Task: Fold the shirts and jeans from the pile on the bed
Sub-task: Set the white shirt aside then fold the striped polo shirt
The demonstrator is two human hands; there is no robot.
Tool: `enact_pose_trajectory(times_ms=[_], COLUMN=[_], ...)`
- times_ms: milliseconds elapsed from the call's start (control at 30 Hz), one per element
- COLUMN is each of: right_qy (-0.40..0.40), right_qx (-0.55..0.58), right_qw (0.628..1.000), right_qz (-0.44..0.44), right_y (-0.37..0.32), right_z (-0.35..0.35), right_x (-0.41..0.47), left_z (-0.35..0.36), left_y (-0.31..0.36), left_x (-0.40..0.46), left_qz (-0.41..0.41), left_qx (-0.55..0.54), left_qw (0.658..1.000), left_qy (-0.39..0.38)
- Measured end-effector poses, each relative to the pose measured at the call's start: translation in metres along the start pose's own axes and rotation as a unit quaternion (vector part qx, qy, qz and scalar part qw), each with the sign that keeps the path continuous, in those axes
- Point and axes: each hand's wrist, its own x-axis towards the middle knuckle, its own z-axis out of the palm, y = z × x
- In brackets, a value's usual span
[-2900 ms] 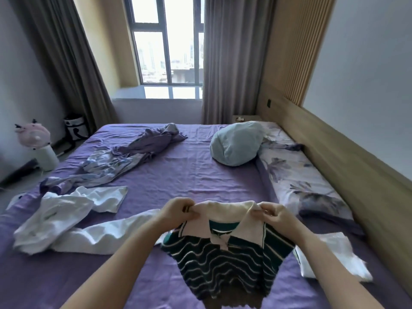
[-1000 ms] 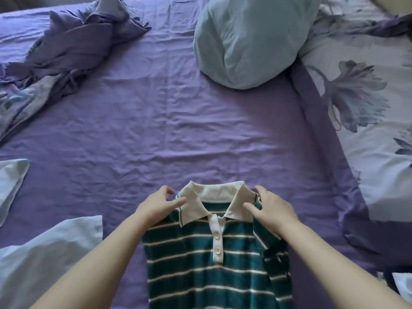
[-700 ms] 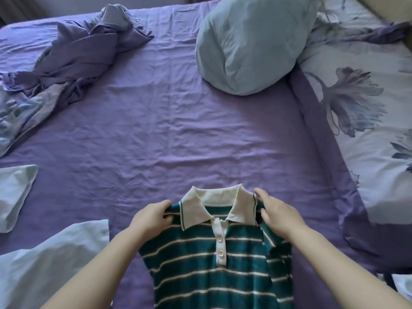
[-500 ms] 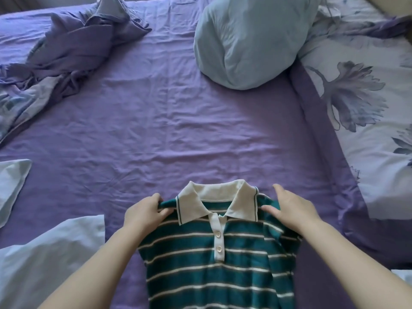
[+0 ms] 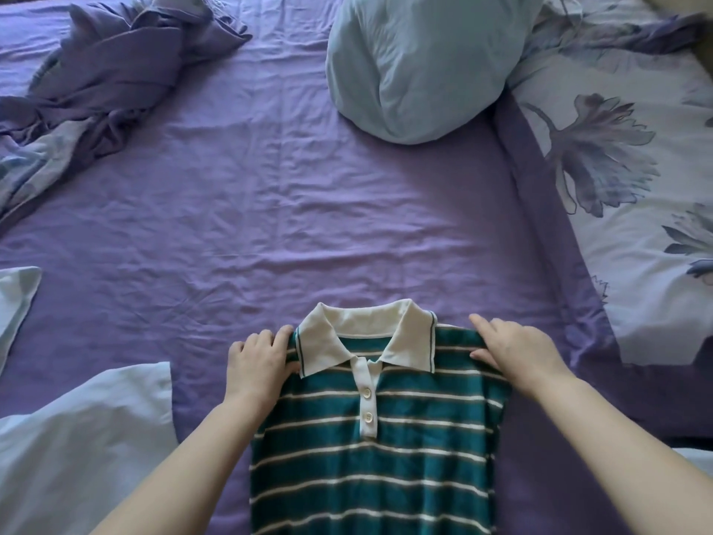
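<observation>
Shirt (image 5: 370, 438): soft striped knit, probably light and limp, lying face up on bed (image 5: 308, 210), near edge. Collar (image 5: 366, 334) pointing away; long axis running straight toward viewer. Best taken at shoulder seams. Left hand (image 5: 256, 362) curled, gripping left shoulder edge; right hand (image 5: 513, 347) flatter over right shoulder, thumb seemingly tucked beneath, grip uncertain.

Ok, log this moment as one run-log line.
stage: laying shirt flat | striped polo shirt face up on purple sheet | left hand grips left shoulder | right hand holds right shoulder | not folded yet
</observation>
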Motion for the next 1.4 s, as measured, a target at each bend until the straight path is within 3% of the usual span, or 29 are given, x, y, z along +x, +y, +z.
enact_pose_trajectory(times_ms=[67, 200, 300, 433, 533, 633, 700, 867, 1033, 1267, 1400], right_qy=[0.079, 0.227, 0.17, 0.075, 0.045, 0.026, 0.029, 0.079, 0.07, 0.06, 0.078], right_qx=[0.02, 0.064, 0.112, 0.088, 0.042, 0.015, -0.027, 0.099, 0.096, 0.085, 0.099], right_qw=[0.997, 0.971, 0.979, 0.993, 0.998, 0.999, 0.999, 0.991, 0.991, 0.984, 0.981], right_qz=[-0.009, -0.036, -0.013, 0.01, -0.019, -0.024, -0.018, 0.035, 0.062, 0.147, 0.148], right_y=[-0.002, -0.034, -0.057, -0.041, -0.018, -0.017, -0.026, -0.068, -0.073, -0.081, -0.075], right_z=[0.013, 0.027, 0.033, 0.056, 0.068, 0.067, 0.064, 0.047, 0.06, 0.071, 0.084], right_x=[-0.002, -0.016, -0.037, -0.05, -0.045, -0.038, -0.038, -0.067, -0.058, -0.036, -0.04], left_z=[0.001, -0.001, 0.0, 0.02, 0.03, 0.037, 0.033, 0.015, 0.028, 0.055, 0.054], left_y=[0.015, 0.084, 0.159, 0.226, 0.236, 0.229, 0.222, 0.156, 0.049, 0.03, 0.03], left_x=[-0.003, -0.026, -0.055, -0.078, -0.075, -0.061, -0.063, -0.083, -0.066, -0.055, -0.05], left_qz=[-0.001, 0.157, 0.232, 0.26, 0.232, 0.265, 0.271, 0.144, -0.035, -0.044, -0.047], left_qx=[0.034, -0.012, -0.072, -0.083, -0.098, -0.045, -0.06, -0.116, -0.034, -0.05, -0.074], left_qw=[0.999, 0.986, 0.97, 0.959, 0.963, 0.955, 0.955, 0.981, 0.999, 0.998, 0.996], left_qy=[0.01, 0.058, 0.003, -0.075, -0.1, -0.127, -0.1, 0.051, -0.003, -0.023, -0.028])
